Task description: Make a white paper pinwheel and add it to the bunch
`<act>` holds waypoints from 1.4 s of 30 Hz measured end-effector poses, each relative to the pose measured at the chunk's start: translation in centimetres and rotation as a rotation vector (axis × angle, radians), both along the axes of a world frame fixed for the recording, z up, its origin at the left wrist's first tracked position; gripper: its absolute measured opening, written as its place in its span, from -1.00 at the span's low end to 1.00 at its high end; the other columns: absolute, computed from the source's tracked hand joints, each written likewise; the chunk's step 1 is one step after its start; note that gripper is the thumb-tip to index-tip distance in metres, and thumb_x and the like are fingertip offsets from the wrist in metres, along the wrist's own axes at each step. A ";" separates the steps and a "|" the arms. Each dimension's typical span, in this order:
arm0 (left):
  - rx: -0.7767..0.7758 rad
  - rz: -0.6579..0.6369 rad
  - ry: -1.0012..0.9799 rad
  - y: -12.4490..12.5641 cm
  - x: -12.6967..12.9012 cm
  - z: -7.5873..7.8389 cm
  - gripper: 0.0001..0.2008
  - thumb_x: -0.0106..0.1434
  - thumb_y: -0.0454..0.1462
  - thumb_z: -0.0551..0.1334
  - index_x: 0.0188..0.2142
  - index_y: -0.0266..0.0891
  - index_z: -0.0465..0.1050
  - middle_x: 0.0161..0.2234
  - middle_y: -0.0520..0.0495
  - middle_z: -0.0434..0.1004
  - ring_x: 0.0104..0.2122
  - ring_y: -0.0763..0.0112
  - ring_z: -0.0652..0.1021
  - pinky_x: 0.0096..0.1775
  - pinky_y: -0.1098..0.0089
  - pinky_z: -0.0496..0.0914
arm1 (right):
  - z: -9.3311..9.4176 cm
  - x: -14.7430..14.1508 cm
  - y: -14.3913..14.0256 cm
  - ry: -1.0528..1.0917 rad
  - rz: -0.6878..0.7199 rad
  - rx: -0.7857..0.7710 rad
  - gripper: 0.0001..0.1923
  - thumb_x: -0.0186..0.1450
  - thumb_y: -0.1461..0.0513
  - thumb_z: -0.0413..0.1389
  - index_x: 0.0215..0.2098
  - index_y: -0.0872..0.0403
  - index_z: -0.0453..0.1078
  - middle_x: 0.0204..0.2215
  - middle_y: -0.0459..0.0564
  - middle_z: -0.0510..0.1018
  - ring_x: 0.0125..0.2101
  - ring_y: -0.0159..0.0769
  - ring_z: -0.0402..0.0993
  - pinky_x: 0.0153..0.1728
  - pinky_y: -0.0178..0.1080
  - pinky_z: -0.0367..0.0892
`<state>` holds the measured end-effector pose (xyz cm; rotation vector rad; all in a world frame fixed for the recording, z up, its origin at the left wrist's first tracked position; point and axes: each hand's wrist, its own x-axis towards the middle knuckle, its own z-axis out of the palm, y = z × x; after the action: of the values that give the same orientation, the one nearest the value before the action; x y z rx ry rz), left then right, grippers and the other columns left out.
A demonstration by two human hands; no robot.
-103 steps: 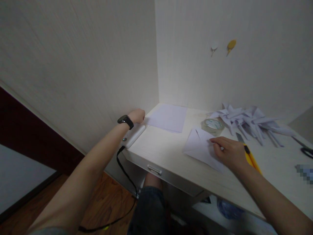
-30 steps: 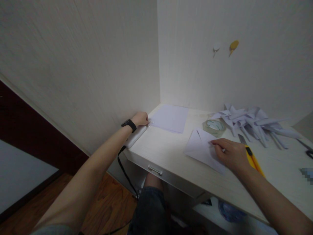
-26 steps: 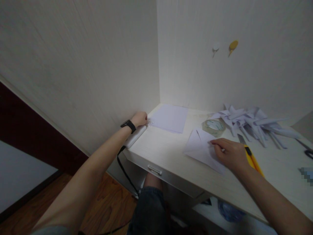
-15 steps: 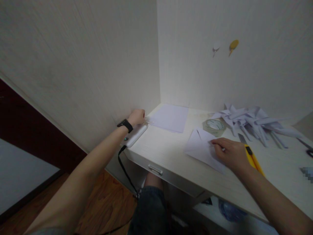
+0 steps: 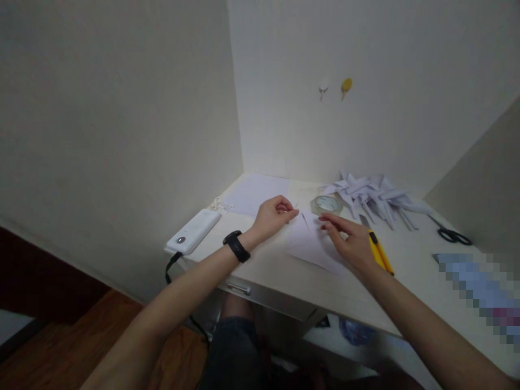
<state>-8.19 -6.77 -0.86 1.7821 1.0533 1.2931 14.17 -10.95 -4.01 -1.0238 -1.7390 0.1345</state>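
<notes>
A thin, flat white paper sheet point(image 5: 304, 246), slit near its far corner, lies on the pale wood-grained desk point(image 5: 272, 268). Just beyond is a clear, round tape roll point(image 5: 327, 203); behind it to the right, rolled white paper pinwheels point(image 5: 371, 195) overlap. A yellow plastic utility knife point(image 5: 381, 253) lies right of the sheet, partly behind the right hand point(image 5: 351, 238), whose thumb and fingertips are slightly parted above the paper. The left hand point(image 5: 274, 216) curls thumb-to-fingers near the slit; whether it grips anything is unclear.
</notes>
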 end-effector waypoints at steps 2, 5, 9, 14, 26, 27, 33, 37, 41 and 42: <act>-0.036 -0.110 -0.062 -0.3 3.9 -0.9 -0.82 0.11 -0.25 0.36 -0.40 -0.27 0.39 -0.53 0.04 0.48 -0.55 0.51 0.48 -0.46 0.50 0.34 | 0.3 -0.4 0.1 0.135 0.019 -0.086 -0.65 0.28 0.09 0.14 -0.04 0.06 0.53 -0.19 0.06 0.68 -0.31 -0.17 0.64 -0.28 -0.17 0.53; -0.018 -0.197 -0.043 -0.2 7.6 -1.4 -0.88 0.11 -0.33 0.34 -0.41 -0.28 0.40 -0.50 0.02 0.52 -0.50 0.50 0.51 -0.43 0.51 0.36 | 0.3 -0.6 0.8 0.291 -0.032 -0.103 -0.69 0.25 0.05 0.19 -0.17 0.06 0.59 -0.25 0.05 0.69 -0.27 -0.12 0.64 -0.25 -0.15 0.53; 0.044 -0.239 0.074 0.4 8.4 -0.4 -0.85 0.08 -0.33 0.37 -0.33 -0.26 0.46 -0.36 -0.03 0.61 -0.40 0.44 0.57 -0.34 0.47 0.41 | -0.1 0.3 1.8 0.348 -0.126 -0.072 -0.77 0.24 0.07 0.20 -0.28 0.03 0.61 -0.32 0.01 0.70 -0.30 -0.12 0.64 -0.24 -0.14 0.53; 0.152 -0.137 0.242 1.2 6.9 0.8 -0.84 0.21 -0.19 0.29 -0.32 -0.26 0.48 -0.40 -0.03 0.59 -0.44 0.43 0.53 -0.34 0.44 0.37 | -0.5 1.3 2.1 0.009 -0.216 0.030 -0.80 0.32 0.16 0.11 -0.22 0.00 0.59 -0.26 0.02 0.69 -0.27 -0.14 0.63 -0.20 -0.14 0.48; 0.155 -0.252 0.336 2.6 6.1 -1.8 -0.70 0.33 -0.15 0.10 -0.46 -0.25 0.40 -0.53 0.03 0.44 -0.48 0.43 0.41 -0.38 0.43 0.23 | -0.6 1.1 1.6 -0.248 -0.183 -0.039 -0.76 0.30 0.21 0.15 -0.06 0.06 0.43 -0.31 0.04 0.68 -0.28 -0.17 0.62 -0.24 -0.21 0.44; 0.118 -0.252 0.300 2.6 6.1 -1.8 -0.70 0.32 -0.14 0.10 -0.47 -0.25 0.39 -0.54 0.03 0.44 -0.49 0.43 0.42 -0.38 0.43 0.25 | -0.6 1.2 1.6 -0.248 -0.191 -0.010 -0.77 0.30 0.21 0.14 -0.07 0.06 0.44 -0.30 0.05 0.67 -0.28 -0.17 0.61 -0.23 -0.20 0.44; -0.023 -0.277 0.199 2.5 6.3 -1.8 -0.71 0.30 -0.14 0.15 -0.49 -0.24 0.38 -0.56 0.02 0.45 -0.53 0.46 0.42 -0.41 0.45 0.28 | -0.7 1.6 1.6 -0.354 -0.170 0.080 -0.77 0.37 0.20 0.03 -0.23 0.04 0.54 -0.36 0.08 0.66 -0.33 -0.19 0.59 -0.25 -0.20 0.42; -0.022 -0.262 0.175 2.4 6.3 -1.9 -0.76 0.28 -0.18 0.18 -0.47 -0.26 0.40 -0.54 0.00 0.49 -0.53 0.47 0.43 -0.44 0.46 0.29 | -0.9 1.4 1.6 -0.318 -0.218 0.080 -0.76 0.36 0.18 0.05 -0.25 0.03 0.56 -0.34 0.07 0.68 -0.34 -0.17 0.60 -0.27 -0.19 0.42; -0.044 -0.262 0.137 2.3 6.4 -1.9 -0.79 0.26 -0.18 0.21 -0.41 -0.28 0.42 -0.51 -0.02 0.52 -0.55 0.50 0.41 -0.46 0.48 0.28 | -1.1 1.3 1.5 -0.296 -0.246 0.079 -0.77 0.36 0.17 0.06 -0.24 0.02 0.56 -0.32 0.05 0.68 -0.32 -0.17 0.61 -0.26 -0.20 0.42; -0.050 -0.269 0.138 2.3 6.5 -1.9 -0.76 0.28 -0.16 0.19 -0.42 -0.28 0.42 -0.51 -0.02 0.51 -0.56 0.51 0.40 -0.48 0.49 0.27 | -1.1 1.4 1.5 -0.290 -0.253 0.085 -0.77 0.36 0.17 0.05 -0.25 0.03 0.56 -0.32 0.06 0.68 -0.33 -0.17 0.61 -0.26 -0.20 0.41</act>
<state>-1.73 -4.50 -2.78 1.9211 0.8744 0.9849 15.53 -9.48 -5.08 -1.2364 -1.8360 -0.2583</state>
